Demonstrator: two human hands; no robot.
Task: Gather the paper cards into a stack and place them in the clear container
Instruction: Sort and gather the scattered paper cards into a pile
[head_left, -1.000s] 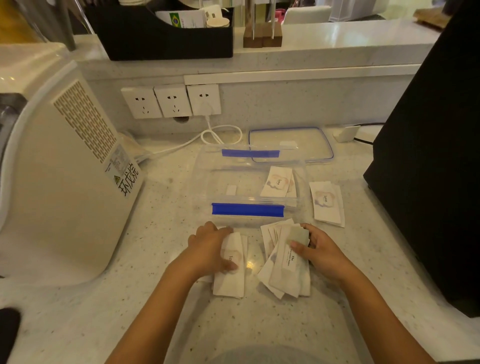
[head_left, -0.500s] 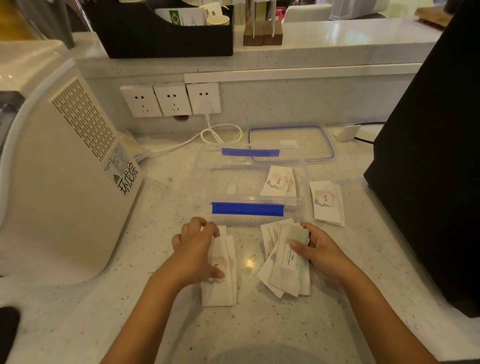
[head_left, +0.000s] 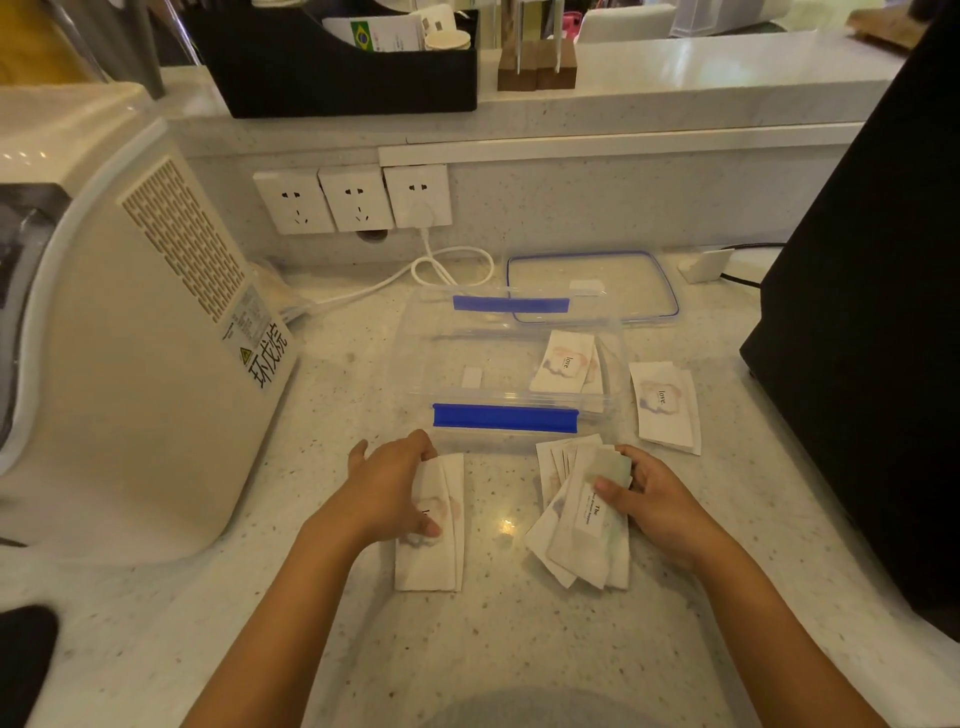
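My left hand (head_left: 387, 491) grips a small pile of white paper cards (head_left: 434, 558) lying on the counter, fingers over the far end and thumb on top. My right hand (head_left: 652, 499) holds a fanned bundle of cards (head_left: 576, 535) by its right side, thumb on the top card. The clear container (head_left: 498, 358) with blue clips stands just beyond both hands and has one or two cards (head_left: 566, 364) inside at its right end. Another pair of cards (head_left: 665, 408) printed "love" lies on the counter right of the container.
The container's clear lid (head_left: 592, 286) lies behind it. A large cream appliance (head_left: 130, 364) stands at the left, a tall black object (head_left: 872, 338) at the right. Wall sockets (head_left: 353, 200) with a white cable (head_left: 447, 270) are at the back. A black organiser (head_left: 332, 73) sits on the raised ledge.
My left hand has slid its pile of cards to the left, away from the right hand's bundle. The right hand and its cards have stayed in place.
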